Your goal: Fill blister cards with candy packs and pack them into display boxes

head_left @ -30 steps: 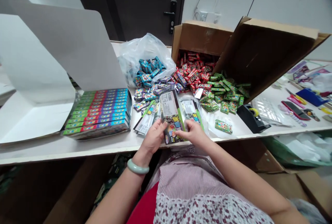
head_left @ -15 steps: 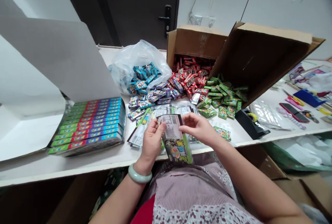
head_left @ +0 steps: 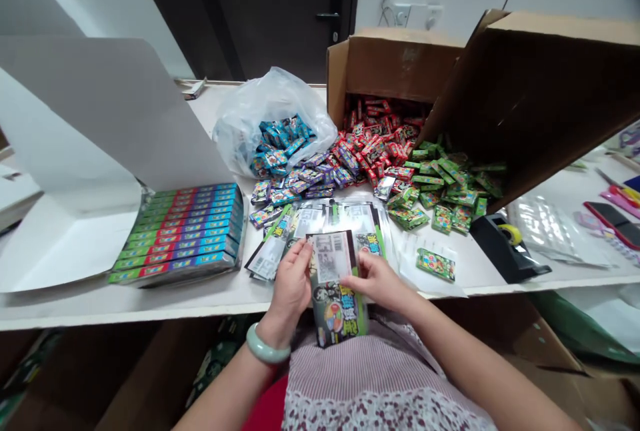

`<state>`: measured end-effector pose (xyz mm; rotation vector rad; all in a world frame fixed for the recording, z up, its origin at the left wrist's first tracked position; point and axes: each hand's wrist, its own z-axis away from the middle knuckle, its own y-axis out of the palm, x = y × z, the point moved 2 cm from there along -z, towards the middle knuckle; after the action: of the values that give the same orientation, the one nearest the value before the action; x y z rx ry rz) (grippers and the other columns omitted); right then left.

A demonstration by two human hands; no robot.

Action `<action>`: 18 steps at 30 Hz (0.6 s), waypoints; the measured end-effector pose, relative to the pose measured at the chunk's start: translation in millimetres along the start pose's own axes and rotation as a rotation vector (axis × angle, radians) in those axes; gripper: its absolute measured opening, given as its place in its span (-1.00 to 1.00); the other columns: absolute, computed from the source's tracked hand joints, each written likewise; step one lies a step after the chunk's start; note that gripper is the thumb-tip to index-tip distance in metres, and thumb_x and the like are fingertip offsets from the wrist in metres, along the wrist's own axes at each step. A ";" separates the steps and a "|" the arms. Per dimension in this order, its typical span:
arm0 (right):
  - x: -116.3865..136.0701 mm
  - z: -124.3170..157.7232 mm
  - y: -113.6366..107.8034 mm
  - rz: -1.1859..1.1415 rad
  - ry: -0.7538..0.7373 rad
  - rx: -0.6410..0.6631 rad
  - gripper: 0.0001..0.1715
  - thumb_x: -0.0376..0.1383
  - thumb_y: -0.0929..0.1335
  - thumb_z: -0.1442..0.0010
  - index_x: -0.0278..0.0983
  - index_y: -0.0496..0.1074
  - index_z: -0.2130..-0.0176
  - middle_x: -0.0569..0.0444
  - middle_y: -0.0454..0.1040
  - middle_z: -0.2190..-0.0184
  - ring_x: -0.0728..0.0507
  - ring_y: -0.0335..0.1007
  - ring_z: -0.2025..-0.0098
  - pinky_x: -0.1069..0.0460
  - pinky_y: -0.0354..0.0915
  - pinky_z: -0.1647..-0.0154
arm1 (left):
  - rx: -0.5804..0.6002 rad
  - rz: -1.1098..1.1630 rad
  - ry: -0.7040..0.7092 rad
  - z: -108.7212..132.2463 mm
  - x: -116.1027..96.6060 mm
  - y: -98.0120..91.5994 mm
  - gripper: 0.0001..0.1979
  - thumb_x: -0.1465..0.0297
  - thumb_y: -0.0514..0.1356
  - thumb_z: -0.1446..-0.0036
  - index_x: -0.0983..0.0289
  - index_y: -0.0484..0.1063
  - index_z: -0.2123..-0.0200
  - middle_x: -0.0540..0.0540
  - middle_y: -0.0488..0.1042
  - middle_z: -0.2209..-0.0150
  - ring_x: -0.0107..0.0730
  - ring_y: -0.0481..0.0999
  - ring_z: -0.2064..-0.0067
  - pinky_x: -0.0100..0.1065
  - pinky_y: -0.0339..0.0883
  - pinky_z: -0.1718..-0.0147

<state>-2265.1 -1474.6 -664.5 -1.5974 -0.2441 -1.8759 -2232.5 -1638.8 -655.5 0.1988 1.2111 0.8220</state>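
Observation:
Both my hands hold a flat printed packet (head_left: 336,311) with a white barcode label (head_left: 330,258) on its upper part, just over the table's front edge. My left hand (head_left: 290,291), with a pale green bangle (head_left: 265,346) on the wrist, pinches the packet's left side. My right hand (head_left: 377,282) grips its right side. Behind them lies a spread of similar flat packets (head_left: 325,219), partly hidden by the held one. One green-edged small packet (head_left: 436,264) lies apart to the right.
Loose blue packets fill a plastic bag (head_left: 270,118), red ones spill from a cardboard box (head_left: 400,64), and green ones lie beside it. At left stands an open white display box (head_left: 177,238) of lined-up boxes. A tape dispenser (head_left: 505,248) sits at right.
The packet has come down slightly and now sits more level between my hands. My right hand has closed in on its right side. The whole view has shifted as my head moved.

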 end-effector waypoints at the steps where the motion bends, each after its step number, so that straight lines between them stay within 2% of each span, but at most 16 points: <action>1: -2.5 0.4 1.7 -0.055 0.013 0.025 -0.76 -0.18 0.44 -0.04 -0.29 0.41 0.33 0.09 0.45 0.40 -0.10 0.37 0.34 -0.01 0.33 0.31 | 0.006 -0.015 0.017 1.2 -0.9 -0.4 -0.58 0.25 0.42 0.11 0.24 0.44 0.18 -0.05 0.51 0.42 -0.52 0.48 0.44 -0.53 0.36 0.46; 4: 0.1 0.4 -2.7 -0.258 -0.017 0.096 -0.54 -0.12 0.46 -0.02 -0.25 0.36 0.11 0.04 0.46 0.26 -0.13 0.42 0.22 -0.03 0.36 0.21 | 0.056 -0.099 0.100 5.2 -7.4 -3.3 -0.41 0.30 0.34 -0.02 0.09 0.26 -0.13 -0.10 0.48 0.45 -0.53 0.45 0.47 -0.53 0.33 0.46; 6: 8.7 -0.3 -13.6 -0.311 -0.107 0.005 -0.29 -0.13 0.49 0.00 -0.18 0.22 -0.08 0.00 0.44 0.14 -0.12 0.42 0.15 -0.02 0.37 0.17 | 0.089 -0.178 0.149 7.4 -11.2 -4.9 -0.43 0.31 0.30 -0.07 0.06 0.24 -0.16 -0.06 0.50 0.37 -0.50 0.47 0.41 -0.50 0.36 0.40; 7: 13.6 -0.8 -19.4 -0.301 -0.155 -0.066 -0.23 -0.15 0.49 0.00 -0.14 0.16 -0.11 0.01 0.42 0.12 -0.10 0.43 0.16 -0.01 0.37 0.18 | 0.106 -0.219 0.159 8.1 -12.2 -5.2 -0.47 0.30 0.29 -0.09 0.07 0.27 -0.13 -0.03 0.52 0.31 -0.47 0.49 0.36 -0.47 0.38 0.34; 9: 21.7 -2.2 -27.7 -0.256 -0.225 -0.172 -0.32 -0.18 0.47 -0.05 -0.10 0.15 -0.08 0.05 0.42 0.18 -0.07 0.44 0.25 0.00 0.37 0.23 | 0.133 -0.294 0.168 8.6 -13.4 -5.2 -0.57 0.29 0.27 -0.11 0.09 0.36 -0.07 0.02 0.52 0.23 -0.43 0.50 0.26 -0.44 0.39 0.25; 11: 25.0 -3.5 -30.6 -0.229 -0.243 -0.216 -0.49 -0.19 0.44 -0.10 -0.10 0.21 0.00 0.11 0.43 0.27 -0.04 0.43 0.34 0.02 0.37 0.29 | 0.141 -0.373 0.191 9.2 -15.4 -5.3 -0.65 0.30 0.27 -0.12 0.13 0.42 -0.01 0.02 0.50 0.24 -0.43 0.49 0.24 -0.47 0.38 0.24; 13: 24.2 -2.8 -30.9 -0.219 -0.231 -0.230 -0.56 -0.20 0.42 -0.12 -0.10 0.25 0.03 0.11 0.45 0.28 -0.05 0.43 0.36 0.02 0.37 0.32 | 0.156 -0.467 0.208 11.5 -18.7 -5.7 -0.68 0.32 0.27 -0.12 0.15 0.46 0.03 0.02 0.49 0.28 -0.42 0.48 0.24 -0.49 0.36 0.25; 15: 23.2 0.4 -31.6 -0.179 -0.215 -0.203 -0.59 -0.20 0.41 -0.14 -0.12 0.30 0.02 0.09 0.47 0.29 -0.06 0.43 0.35 0.01 0.36 0.32 | 0.193 -0.549 0.204 16.3 -22.5 -5.5 -0.70 0.35 0.28 -0.11 0.18 0.47 0.05 0.04 0.50 0.30 -0.38 0.48 0.24 -0.48 0.35 0.26; 18: 30.6 6.4 -36.9 -0.069 -0.230 -0.085 -0.79 -0.19 0.34 -0.22 -0.16 0.42 0.12 0.07 0.48 0.30 -0.08 0.42 0.30 0.00 0.36 0.27 | 0.188 -0.604 0.275 25.2 -30.1 -1.8 -0.81 0.35 0.26 -0.12 0.21 0.51 0.16 0.07 0.53 0.29 -0.33 0.51 0.23 -0.42 0.37 0.24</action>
<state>-2282.6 -1453.7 -624.6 -1.8867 -0.3264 -1.7732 -2212.8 -1652.7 -624.6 -0.1332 1.5018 0.2097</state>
